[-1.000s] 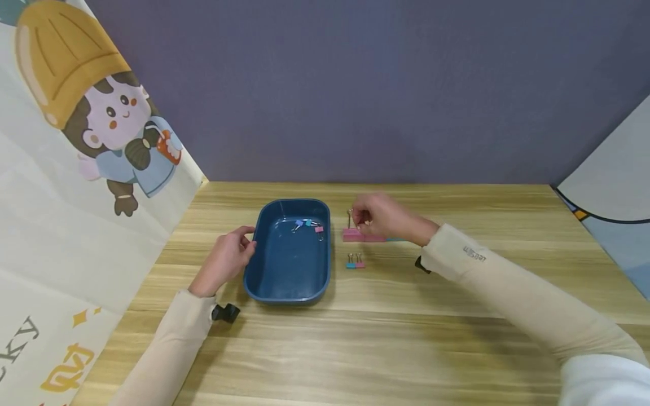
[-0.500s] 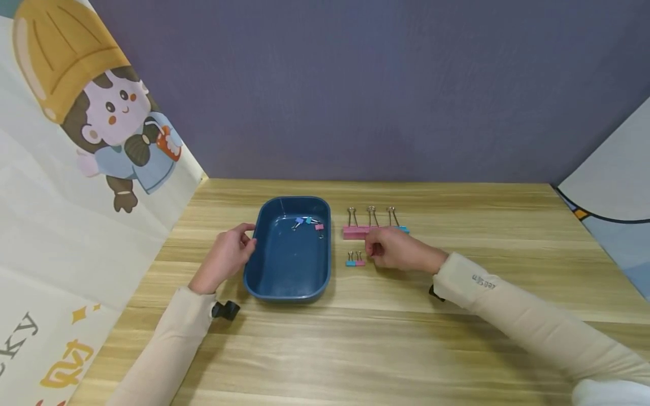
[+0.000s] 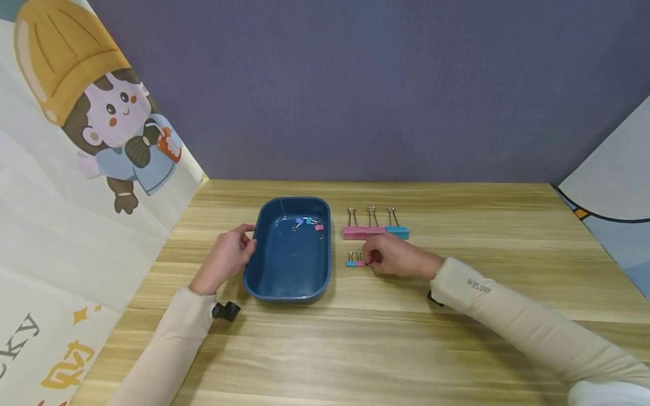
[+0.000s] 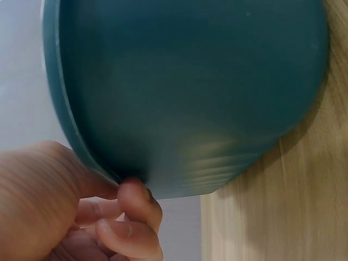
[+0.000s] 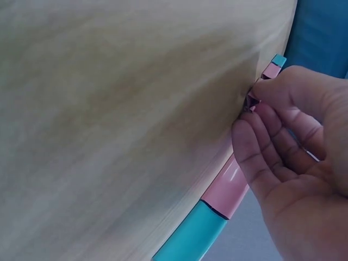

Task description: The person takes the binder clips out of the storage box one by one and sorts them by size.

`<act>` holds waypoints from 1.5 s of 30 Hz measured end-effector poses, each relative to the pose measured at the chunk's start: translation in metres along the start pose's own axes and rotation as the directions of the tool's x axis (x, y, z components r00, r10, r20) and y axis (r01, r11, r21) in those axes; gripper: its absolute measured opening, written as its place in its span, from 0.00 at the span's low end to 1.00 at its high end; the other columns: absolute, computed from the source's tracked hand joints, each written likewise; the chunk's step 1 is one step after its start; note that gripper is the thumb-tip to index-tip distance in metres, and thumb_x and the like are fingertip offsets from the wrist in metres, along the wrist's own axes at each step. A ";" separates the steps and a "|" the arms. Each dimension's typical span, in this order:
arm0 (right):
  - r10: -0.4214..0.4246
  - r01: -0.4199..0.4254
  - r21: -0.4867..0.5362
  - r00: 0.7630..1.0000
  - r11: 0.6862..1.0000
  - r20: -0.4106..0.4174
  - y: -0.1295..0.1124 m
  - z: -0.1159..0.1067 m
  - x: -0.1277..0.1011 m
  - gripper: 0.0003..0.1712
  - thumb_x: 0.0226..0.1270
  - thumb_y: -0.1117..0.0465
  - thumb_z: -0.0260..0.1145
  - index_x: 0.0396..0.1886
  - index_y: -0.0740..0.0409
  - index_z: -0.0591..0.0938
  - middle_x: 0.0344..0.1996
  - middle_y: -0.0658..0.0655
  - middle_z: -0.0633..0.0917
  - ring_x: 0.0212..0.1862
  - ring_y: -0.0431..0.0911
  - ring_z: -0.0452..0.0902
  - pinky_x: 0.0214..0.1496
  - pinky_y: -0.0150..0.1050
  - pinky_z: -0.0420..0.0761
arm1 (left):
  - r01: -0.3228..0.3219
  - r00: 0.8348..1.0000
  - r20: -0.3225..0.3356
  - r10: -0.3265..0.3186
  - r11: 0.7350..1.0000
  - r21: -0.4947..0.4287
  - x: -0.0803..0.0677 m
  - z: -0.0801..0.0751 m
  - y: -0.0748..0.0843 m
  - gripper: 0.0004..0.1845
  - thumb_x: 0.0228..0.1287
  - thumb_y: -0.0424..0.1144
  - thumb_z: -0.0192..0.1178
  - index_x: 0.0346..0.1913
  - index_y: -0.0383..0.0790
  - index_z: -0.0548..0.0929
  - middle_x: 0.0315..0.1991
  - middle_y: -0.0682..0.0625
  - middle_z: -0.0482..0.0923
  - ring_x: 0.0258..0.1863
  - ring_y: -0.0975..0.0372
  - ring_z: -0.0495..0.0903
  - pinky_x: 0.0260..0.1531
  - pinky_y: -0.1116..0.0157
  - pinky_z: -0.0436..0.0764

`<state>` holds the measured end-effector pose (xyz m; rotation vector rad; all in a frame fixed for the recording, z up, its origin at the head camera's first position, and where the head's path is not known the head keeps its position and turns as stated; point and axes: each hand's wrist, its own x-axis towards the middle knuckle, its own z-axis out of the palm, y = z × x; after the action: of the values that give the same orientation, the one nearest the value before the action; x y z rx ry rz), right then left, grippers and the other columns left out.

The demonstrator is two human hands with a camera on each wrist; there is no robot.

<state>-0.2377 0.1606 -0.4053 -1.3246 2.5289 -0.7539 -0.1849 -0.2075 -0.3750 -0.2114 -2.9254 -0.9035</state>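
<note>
My right hand [image 3: 393, 256] pinches a small binder clip, mostly hidden by the fingers; in the right wrist view this clip [image 5: 251, 102] looks pinkish. It is at the right end of a row with a small teal binder clip [image 3: 351, 264] and a small pink binder clip [image 3: 360, 263]; whether it touches the row I cannot tell. Behind that row, two large pink binder clips [image 3: 355, 233] and a large teal binder clip [image 3: 399, 233] stand side by side, handles up. My left hand [image 3: 227, 256] holds the left rim of a blue tray [image 3: 286, 270] between thumb and fingers.
Inside the tray, near its far end, lie a small purple clip [image 3: 299, 221], a small teal clip [image 3: 308, 221] and a small pink clip [image 3: 319, 228]. A dark wall [image 3: 376, 96] rises behind the wooden table [image 3: 325, 349].
My right hand has come from the large clips toward me, then slightly left against the small row, carrying the small clip. My left hand and the tray have stayed put.
</note>
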 end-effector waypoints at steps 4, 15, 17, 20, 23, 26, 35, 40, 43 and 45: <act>-0.002 0.002 0.013 1.000 1.000 -0.003 0.000 0.003 0.002 0.11 0.51 0.75 0.68 0.28 0.55 0.81 0.28 0.47 0.79 0.29 0.38 0.72 0.30 0.33 0.76 | -0.006 1.000 -0.005 0.006 1.000 0.003 0.000 0.000 -0.001 0.18 0.64 0.31 0.56 0.55 0.25 0.74 0.25 0.47 0.76 0.19 0.61 0.72 0.20 0.64 0.73; 0.023 -0.022 0.035 0.999 0.999 -0.029 -0.004 -0.002 0.002 0.09 0.53 0.71 0.70 0.29 0.54 0.82 0.30 0.48 0.79 0.32 0.40 0.74 0.32 0.33 0.77 | -0.007 1.000 -0.005 0.007 1.000 0.014 0.000 -0.001 -0.001 0.18 0.64 0.31 0.56 0.55 0.25 0.74 0.25 0.47 0.76 0.18 0.61 0.72 0.20 0.64 0.73; 0.043 -0.042 0.034 0.999 0.999 -0.033 -0.006 -0.007 0.002 0.08 0.54 0.71 0.69 0.30 0.54 0.82 0.31 0.48 0.79 0.32 0.41 0.74 0.32 0.34 0.77 | -0.005 1.000 -0.004 0.005 1.000 0.016 -0.001 -0.001 -0.001 0.18 0.65 0.31 0.56 0.56 0.25 0.74 0.25 0.47 0.76 0.18 0.61 0.72 0.19 0.64 0.73; 0.070 -0.069 0.030 0.997 0.997 -0.033 -0.009 -0.015 0.004 0.07 0.57 0.70 0.68 0.32 0.54 0.82 0.31 0.48 0.79 0.32 0.41 0.72 0.32 0.36 0.76 | -0.003 1.000 -0.003 0.003 1.000 0.017 -0.001 -0.002 -0.001 0.18 0.65 0.31 0.55 0.56 0.25 0.73 0.25 0.47 0.76 0.18 0.61 0.72 0.19 0.64 0.73; 0.081 -0.080 0.020 0.996 0.997 -0.041 -0.012 -0.020 0.008 0.06 0.57 0.70 0.67 0.33 0.56 0.82 0.31 0.48 0.79 0.32 0.41 0.72 0.33 0.36 0.76 | -0.005 1.000 -0.005 0.005 1.000 0.020 -0.002 -0.002 -0.002 0.18 0.65 0.31 0.55 0.56 0.25 0.73 0.25 0.47 0.76 0.18 0.61 0.72 0.19 0.64 0.73; 0.080 -0.079 0.017 0.995 0.997 -0.055 -0.015 -0.025 0.012 0.07 0.55 0.71 0.66 0.33 0.57 0.82 0.30 0.47 0.79 0.33 0.41 0.73 0.35 0.37 0.76 | -0.011 1.000 -0.010 0.011 1.000 0.024 -0.003 -0.003 -0.002 0.18 0.64 0.31 0.56 0.56 0.25 0.74 0.25 0.47 0.76 0.18 0.62 0.72 0.19 0.64 0.73; -0.002 -0.002 -0.028 0.993 1.000 -0.116 -0.027 -0.034 0.030 0.06 0.57 0.69 0.66 0.31 0.55 0.81 0.27 0.46 0.78 0.28 0.40 0.70 0.30 0.35 0.75 | -0.005 1.000 -0.013 0.006 1.000 0.021 -0.004 -0.003 -0.003 0.18 0.65 0.31 0.56 0.56 0.25 0.74 0.25 0.47 0.76 0.18 0.62 0.72 0.19 0.64 0.73; -0.053 0.048 -0.035 0.988 0.998 -0.145 -0.035 -0.035 0.041 0.03 0.59 0.68 0.67 0.31 0.57 0.83 0.28 0.47 0.79 0.29 0.39 0.73 0.32 0.35 0.76 | 0.001 1.000 -0.012 0.000 1.000 0.013 -0.003 -0.002 -0.002 0.18 0.64 0.31 0.56 0.56 0.25 0.74 0.25 0.48 0.76 0.18 0.62 0.72 0.19 0.64 0.73; -0.059 0.057 -0.020 0.986 0.998 -0.154 -0.038 -0.033 0.044 0.03 0.58 0.69 0.66 0.31 0.58 0.83 0.28 0.47 0.79 0.29 0.39 0.73 0.33 0.34 0.76 | 0.001 1.000 -0.010 -0.001 1.000 0.007 -0.002 0.000 -0.002 0.19 0.65 0.31 0.56 0.56 0.26 0.73 0.25 0.48 0.76 0.17 0.62 0.72 0.19 0.65 0.73; -0.061 0.059 -0.020 0.986 0.998 -0.155 -0.038 -0.031 0.046 0.03 0.58 0.69 0.65 0.31 0.58 0.82 0.28 0.47 0.78 0.30 0.40 0.72 0.33 0.34 0.76 | -0.001 1.000 -0.010 0.001 1.000 0.007 -0.002 0.001 -0.001 0.19 0.65 0.32 0.56 0.56 0.26 0.73 0.24 0.48 0.76 0.17 0.62 0.71 0.19 0.65 0.72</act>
<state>-0.2494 0.1162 -0.3560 -1.4041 2.6286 -0.8849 -0.1835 -0.2080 -0.3767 -0.2071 -2.9185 -0.8917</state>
